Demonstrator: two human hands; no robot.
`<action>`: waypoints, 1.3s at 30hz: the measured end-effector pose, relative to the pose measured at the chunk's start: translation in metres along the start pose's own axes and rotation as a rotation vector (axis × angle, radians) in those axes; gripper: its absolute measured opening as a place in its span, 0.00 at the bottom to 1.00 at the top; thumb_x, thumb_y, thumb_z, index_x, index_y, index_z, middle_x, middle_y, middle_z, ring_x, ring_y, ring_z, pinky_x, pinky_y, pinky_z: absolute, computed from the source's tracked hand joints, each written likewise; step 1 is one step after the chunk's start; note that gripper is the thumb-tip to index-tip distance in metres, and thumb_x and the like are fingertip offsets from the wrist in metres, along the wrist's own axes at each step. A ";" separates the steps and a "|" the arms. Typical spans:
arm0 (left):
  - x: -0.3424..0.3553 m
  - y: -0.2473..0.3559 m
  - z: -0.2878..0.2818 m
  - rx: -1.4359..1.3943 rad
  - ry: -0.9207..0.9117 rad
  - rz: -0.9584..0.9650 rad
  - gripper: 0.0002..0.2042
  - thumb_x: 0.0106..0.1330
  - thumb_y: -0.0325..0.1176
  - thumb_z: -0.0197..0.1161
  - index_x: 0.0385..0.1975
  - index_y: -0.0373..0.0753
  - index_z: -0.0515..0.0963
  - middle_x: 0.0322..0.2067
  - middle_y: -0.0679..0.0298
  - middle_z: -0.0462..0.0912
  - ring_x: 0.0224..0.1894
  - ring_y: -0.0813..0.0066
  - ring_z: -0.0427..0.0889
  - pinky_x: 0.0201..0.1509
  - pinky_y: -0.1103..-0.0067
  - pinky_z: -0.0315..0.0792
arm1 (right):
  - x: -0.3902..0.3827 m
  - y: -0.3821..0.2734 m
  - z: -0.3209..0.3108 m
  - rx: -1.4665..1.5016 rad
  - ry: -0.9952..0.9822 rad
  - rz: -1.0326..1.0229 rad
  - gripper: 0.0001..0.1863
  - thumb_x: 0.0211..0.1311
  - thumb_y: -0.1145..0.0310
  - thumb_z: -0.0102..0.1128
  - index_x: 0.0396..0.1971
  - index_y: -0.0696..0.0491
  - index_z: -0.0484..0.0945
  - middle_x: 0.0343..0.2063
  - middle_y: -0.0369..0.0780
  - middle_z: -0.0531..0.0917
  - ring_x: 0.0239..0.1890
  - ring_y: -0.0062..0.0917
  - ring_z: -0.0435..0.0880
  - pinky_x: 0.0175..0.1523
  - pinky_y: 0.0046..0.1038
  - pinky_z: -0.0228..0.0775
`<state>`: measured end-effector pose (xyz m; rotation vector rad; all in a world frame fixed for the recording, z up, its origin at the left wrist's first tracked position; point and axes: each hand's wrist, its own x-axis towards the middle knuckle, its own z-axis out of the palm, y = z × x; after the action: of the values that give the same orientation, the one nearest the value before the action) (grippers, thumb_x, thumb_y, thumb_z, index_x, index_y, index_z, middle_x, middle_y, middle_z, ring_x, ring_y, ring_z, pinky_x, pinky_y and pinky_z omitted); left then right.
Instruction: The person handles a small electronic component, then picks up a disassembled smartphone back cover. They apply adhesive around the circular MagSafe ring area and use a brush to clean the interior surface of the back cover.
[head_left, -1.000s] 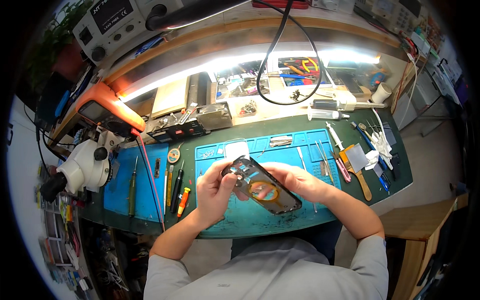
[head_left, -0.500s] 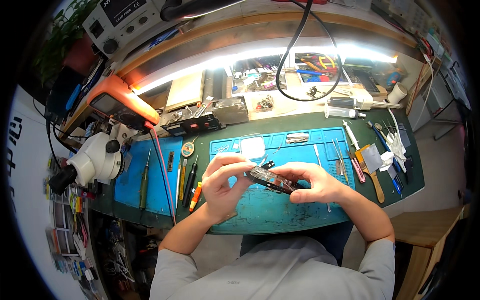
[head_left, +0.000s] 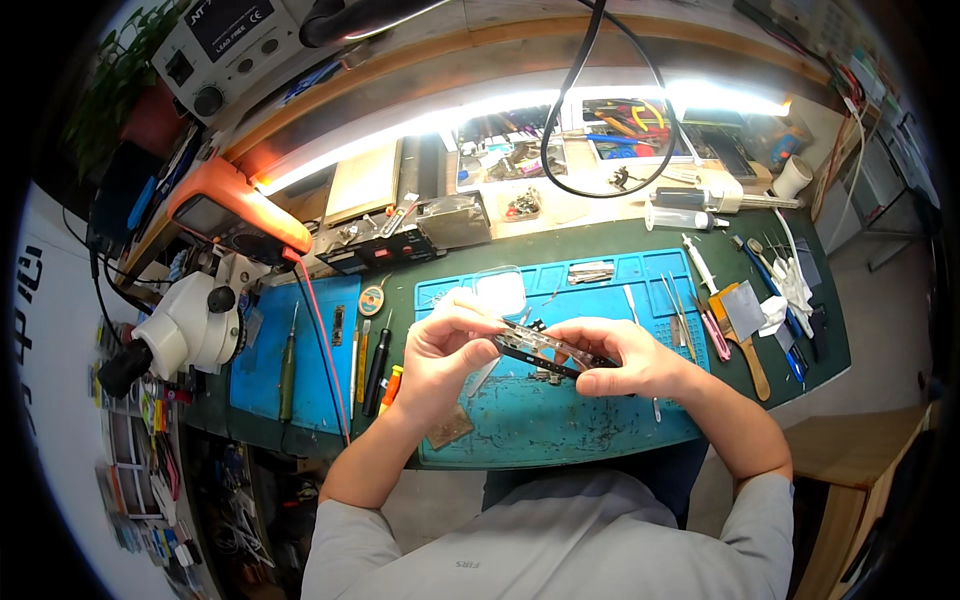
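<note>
Between both hands, above the blue work mat (head_left: 560, 425), is a slim electronic device frame (head_left: 548, 350) with a black slotted edge and shiny parts inside; its exact kind is unclear. My left hand (head_left: 450, 350) pinches its left end with thumb and fingers. My right hand (head_left: 635, 360) is closed round the right end, hiding part of it. Small dark parts (head_left: 545, 378) lie on the mat just below the frame. A brown flat piece (head_left: 449, 427) rests near my left wrist, and a clear plastic box (head_left: 500, 290) sits beyond my left fingers.
Screwdrivers (head_left: 378, 365) and an orange multimeter (head_left: 240, 215) with leads stand left, beside a white microscope (head_left: 190, 320). Tweezers (head_left: 680, 310), a brush (head_left: 745, 345) and syringes (head_left: 685, 218) lie right. A black cable loop (head_left: 548, 150) hangs over the far bench.
The frame has tilted in my hands, showing its narrow slotted edge more. My left hand has shifted slightly left, and more of the brown piece and small parts below shows.
</note>
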<state>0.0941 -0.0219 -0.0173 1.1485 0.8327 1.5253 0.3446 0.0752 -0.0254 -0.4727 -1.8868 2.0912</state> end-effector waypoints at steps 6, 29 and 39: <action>0.004 -0.003 -0.002 -0.124 0.052 -0.158 0.11 0.72 0.33 0.62 0.45 0.31 0.82 0.41 0.62 0.82 0.41 0.77 0.80 0.51 0.77 0.75 | -0.001 0.008 0.001 0.099 -0.041 0.008 0.38 0.66 0.43 0.62 0.65 0.57 0.69 0.42 0.35 0.78 0.43 0.17 0.73 0.49 0.22 0.68; 0.005 -0.013 0.005 0.082 0.155 -0.285 0.17 0.76 0.39 0.56 0.51 0.30 0.78 0.45 0.60 0.79 0.41 0.80 0.78 0.44 0.75 0.82 | -0.002 -0.017 0.004 0.249 -0.052 0.389 0.21 0.76 0.64 0.50 0.63 0.57 0.70 0.40 0.36 0.79 0.35 0.23 0.87 0.33 0.21 0.78; 0.009 -0.006 0.017 -0.102 0.146 -0.319 0.24 0.79 0.39 0.49 0.67 0.31 0.61 0.62 0.51 0.72 0.60 0.63 0.78 0.58 0.68 0.78 | 0.006 0.000 0.004 0.468 0.331 0.033 0.24 0.71 0.63 0.60 0.61 0.60 0.72 0.34 0.34 0.85 0.29 0.10 0.79 0.28 0.17 0.70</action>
<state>0.1116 -0.0126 -0.0152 0.7939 0.9740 1.3775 0.3377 0.0738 -0.0256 -0.6826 -1.1701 2.2149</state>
